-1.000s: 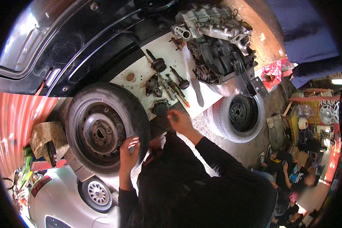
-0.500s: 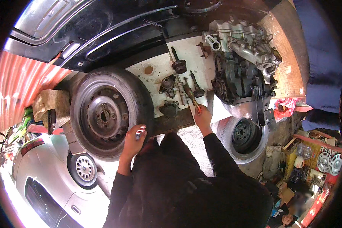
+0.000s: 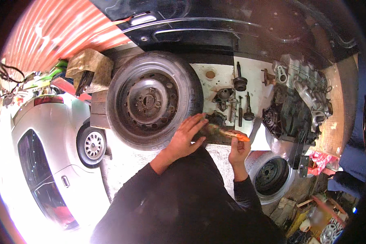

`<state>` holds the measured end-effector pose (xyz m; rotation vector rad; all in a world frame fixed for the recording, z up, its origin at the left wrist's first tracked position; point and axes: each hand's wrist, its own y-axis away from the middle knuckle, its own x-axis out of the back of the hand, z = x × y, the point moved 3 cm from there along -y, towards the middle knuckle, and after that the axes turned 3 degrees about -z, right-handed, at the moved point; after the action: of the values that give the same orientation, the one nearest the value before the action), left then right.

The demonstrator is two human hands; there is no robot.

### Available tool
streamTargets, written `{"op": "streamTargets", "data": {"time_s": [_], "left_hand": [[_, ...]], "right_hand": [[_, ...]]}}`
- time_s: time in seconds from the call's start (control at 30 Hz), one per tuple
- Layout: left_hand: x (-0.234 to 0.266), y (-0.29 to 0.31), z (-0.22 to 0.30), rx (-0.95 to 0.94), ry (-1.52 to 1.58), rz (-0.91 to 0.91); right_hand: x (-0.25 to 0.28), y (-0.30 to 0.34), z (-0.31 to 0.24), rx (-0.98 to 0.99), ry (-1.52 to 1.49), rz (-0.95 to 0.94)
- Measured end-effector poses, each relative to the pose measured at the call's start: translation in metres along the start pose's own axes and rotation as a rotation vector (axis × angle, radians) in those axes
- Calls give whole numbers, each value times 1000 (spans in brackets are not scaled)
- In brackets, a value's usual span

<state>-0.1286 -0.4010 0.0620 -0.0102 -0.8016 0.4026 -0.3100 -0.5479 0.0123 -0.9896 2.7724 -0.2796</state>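
Observation:
My right hand (image 3: 238, 153) pinches the orange end of a long, thin tool (image 3: 240, 137); blur hides its exact kind. The tool points left toward my left hand (image 3: 184, 138), whose fingers are stretched out near its far tip. I cannot tell whether they touch. My left hand is at the lower right edge of a tyre on a rusty steel wheel (image 3: 128, 87). Beyond the tool, greasy metal parts lie on a pale board (image 3: 211, 85): a shaft with a round joint (image 3: 240, 84), a smaller toothed shaft (image 3: 248, 112) and a round housing (image 3: 223, 96).
A dirty engine (image 3: 290, 107) stands to the right, with another tyre (image 3: 252, 166) below it. A dark car body panel (image 3: 199, 40) spans the far side. A silver car (image 3: 53, 130) is at left, beside a worn block (image 3: 89, 67). A person in blue (image 3: 356, 142) stands far right.
My view has shifted, moving the scene rightward. My left hand has come right, toward the tool, and its fingers have straightened. The tool now lies nearly crosswise, drawn back from the metal parts.

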Motion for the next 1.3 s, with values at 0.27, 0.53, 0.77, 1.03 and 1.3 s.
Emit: {"op": "streamTargets", "data": {"time_s": [0.27, 0.53, 0.77, 1.03, 1.3], "left_hand": [[82, 58, -65, 172, -129, 259], [143, 195, -294, 775, -571, 576], [142, 204, -295, 616, -446, 647], [147, 213, -291, 574, -308, 901], [164, 224, -309, 524, -85, 869]], "right_hand": [[-54, 2, 15, -150, -205, -43], [-116, -43, 40, -126, -67, -95], [-247, -108, 53, 44, 159, -364], [-418, -142, 76, 376, 378, -436], [-467, -107, 67, 568, 441, -827]]}}
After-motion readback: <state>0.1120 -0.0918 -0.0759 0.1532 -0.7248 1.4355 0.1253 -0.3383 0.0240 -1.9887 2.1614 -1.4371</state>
